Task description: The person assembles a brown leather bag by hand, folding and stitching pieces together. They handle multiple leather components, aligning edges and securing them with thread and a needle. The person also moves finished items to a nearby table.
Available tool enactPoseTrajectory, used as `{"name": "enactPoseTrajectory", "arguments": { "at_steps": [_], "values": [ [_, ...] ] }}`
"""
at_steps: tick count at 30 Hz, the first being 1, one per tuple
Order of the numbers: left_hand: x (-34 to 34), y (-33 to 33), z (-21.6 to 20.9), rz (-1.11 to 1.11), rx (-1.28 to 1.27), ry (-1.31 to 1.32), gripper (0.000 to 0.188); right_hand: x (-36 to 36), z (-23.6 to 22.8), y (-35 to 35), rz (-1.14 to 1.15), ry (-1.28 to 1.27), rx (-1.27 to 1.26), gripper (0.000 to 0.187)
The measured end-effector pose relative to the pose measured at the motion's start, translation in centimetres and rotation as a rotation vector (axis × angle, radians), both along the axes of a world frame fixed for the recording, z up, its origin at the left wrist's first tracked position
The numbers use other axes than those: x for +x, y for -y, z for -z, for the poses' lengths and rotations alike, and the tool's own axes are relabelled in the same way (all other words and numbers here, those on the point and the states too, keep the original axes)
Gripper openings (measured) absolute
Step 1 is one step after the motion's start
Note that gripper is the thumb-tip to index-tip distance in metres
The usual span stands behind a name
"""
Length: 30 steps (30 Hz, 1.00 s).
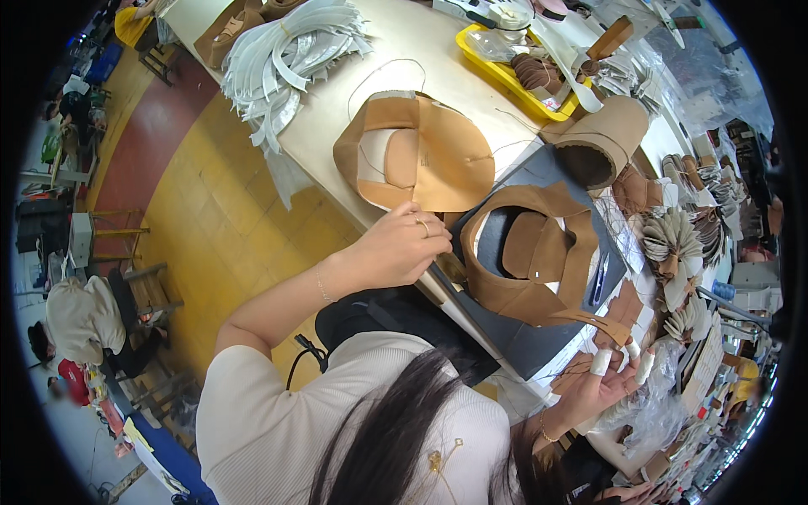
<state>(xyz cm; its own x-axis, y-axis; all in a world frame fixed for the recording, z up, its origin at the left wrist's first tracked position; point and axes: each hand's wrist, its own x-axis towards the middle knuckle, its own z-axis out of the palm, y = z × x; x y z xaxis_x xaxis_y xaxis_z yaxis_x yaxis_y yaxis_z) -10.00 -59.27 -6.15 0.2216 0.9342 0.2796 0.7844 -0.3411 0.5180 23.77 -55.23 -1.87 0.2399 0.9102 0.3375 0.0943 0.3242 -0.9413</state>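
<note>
My left hand [410, 242] is curled closed at the table's front edge, against the lower rim of a tan leather shoe upper [454, 156]. Its fingertips are hidden, so what they grip cannot be made out. Right of it a browner leather upper [526, 290] lies on a dark mat [526, 352], its opening facing up and its strap [589, 318] reaching toward my right hand [602, 389]. That hand has white wraps on several fingers; they are spread apart just beyond the strap's end, with nothing visible between them.
Behind the uppers are a rolled brown sheet [623, 126] and a yellow tray [480, 69] of parts. A bundle of pale strips [282, 59] hangs over the table's left edge. A blue pen [599, 282] lies on the mat; stacked pieces [671, 244] crowd the right.
</note>
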Motion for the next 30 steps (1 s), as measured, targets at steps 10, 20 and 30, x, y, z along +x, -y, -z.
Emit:
{"name": "enactPoseTrajectory", "arguments": {
  "at_steps": [10, 20, 30],
  "values": [
    [-12.4, -4.4, 1.3, -0.789, 0.075, 0.191, 0.040, -0.7, -0.2, -0.5, -0.050, 0.034, 0.015, 0.069],
    [-13.9, -7.5, 1.4, -0.748, -0.075, 0.486, 0.031, -0.4, -0.9, -0.1, -0.059, 0.079, -0.017, 0.062],
    [-11.5, -7.1, -3.3, -0.742, 0.035, 0.455, 0.025, -1.1, -0.7, -0.5, -0.026, 0.058, -0.009, 0.066]
  ]
}}
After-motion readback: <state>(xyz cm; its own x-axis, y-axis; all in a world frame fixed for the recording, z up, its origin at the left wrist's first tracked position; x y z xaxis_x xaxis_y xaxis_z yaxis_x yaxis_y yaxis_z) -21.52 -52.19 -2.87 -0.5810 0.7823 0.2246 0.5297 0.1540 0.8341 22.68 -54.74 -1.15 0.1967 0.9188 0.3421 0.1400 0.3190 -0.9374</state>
